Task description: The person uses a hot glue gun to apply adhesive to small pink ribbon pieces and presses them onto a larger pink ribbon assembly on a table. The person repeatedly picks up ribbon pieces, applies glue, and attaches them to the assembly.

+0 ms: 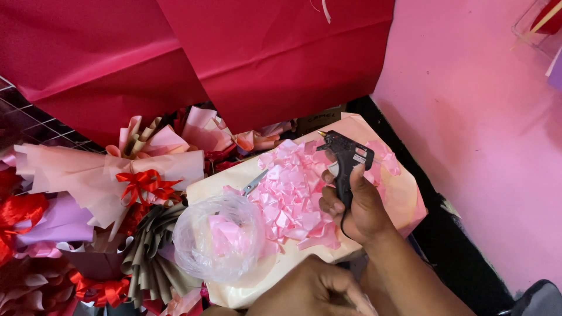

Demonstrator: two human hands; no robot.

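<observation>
Pink wall to the right, big sheets of red paper [275, 52] hanging at the back, and below them a small surface [404, 193] wrapped in pale peach paper. On it lies a heap of pink ribbon pieces [293, 193], with small scissors [255, 182] poking out at the heap's left edge and a clear plastic bag [218, 237] holding more pink ribbon at the near left corner. The right hand [358, 205] is closed around the handle of a black glue gun [344, 157], fingers wrapped tight, with what looks like the forefinger by the trigger. The gun stands nearly upright, its long axis running from the palm up and away, and its brass nozzle points left, out over the far edge of the ribbon heap. So the ribbon pieces lie just left of and below the nozzle, touching close to the hand's knuckles. The left hand [316, 289] is low at the near edge, fingers curled inward in a loose fist; whether they pinch something small cannot be told. It sits beside the bag, nearer the bag than the heap. Off to the left, wrapped bouquets [105, 175] in pink and tan paper with red bows [143, 184] crowd the floor.
</observation>
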